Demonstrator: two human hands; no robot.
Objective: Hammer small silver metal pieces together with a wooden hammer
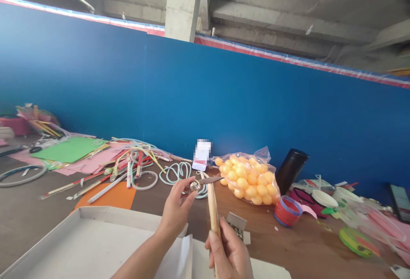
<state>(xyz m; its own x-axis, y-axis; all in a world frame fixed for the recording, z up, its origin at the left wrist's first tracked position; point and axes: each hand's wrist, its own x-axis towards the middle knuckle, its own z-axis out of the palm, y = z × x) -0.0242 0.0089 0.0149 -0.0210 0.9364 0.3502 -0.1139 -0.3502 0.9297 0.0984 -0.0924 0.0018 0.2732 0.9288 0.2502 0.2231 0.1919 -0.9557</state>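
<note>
My left hand (175,208) is raised over the table and pinches a small shiny metal piece (194,185) between thumb and fingertips. My right hand (229,251) is closed round the wooden handle of a small hammer (212,204), held upright. The hammer's dark metal head (210,180) sits right beside the shiny piece. Both hands hover above the near edge of a shallow white cardboard tray (96,245).
A clear bag of orange ping-pong balls (248,181) lies just beyond the hands. To the right are a black cylinder (291,170), a red tape roll (286,211), white bowls and a phone (401,202). At left lie coloured paper sheets (70,150), hoops and paper sticks. A small box of tacks (237,228) is near my right hand.
</note>
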